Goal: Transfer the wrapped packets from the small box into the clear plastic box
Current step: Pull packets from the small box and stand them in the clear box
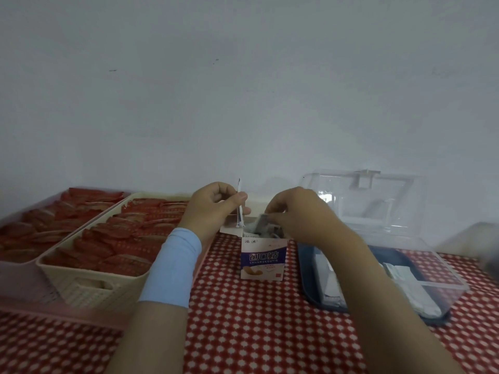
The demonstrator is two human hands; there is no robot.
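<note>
A small white and purple box (263, 259) stands open on the red dotted tablecloth at the middle. My left hand (216, 207) pinches a thin white packet (240, 202) upright, seen edge on, just above the box's open flap. My right hand (297, 211) is over the box mouth, its fingers pinching a grey wrapped packet (261, 222) that sticks out of the box. To the right lies the clear plastic box (437, 261) on a dark blue base, its lid (361, 195) raised at the back. Several white packets (405, 279) lie inside it.
Two baskets, one cream (89, 286) and one pink (24, 276), filled with red packets sit at the left. A white wall stands right behind the table. Bare tablecloth (256, 333) lies in front of the small box.
</note>
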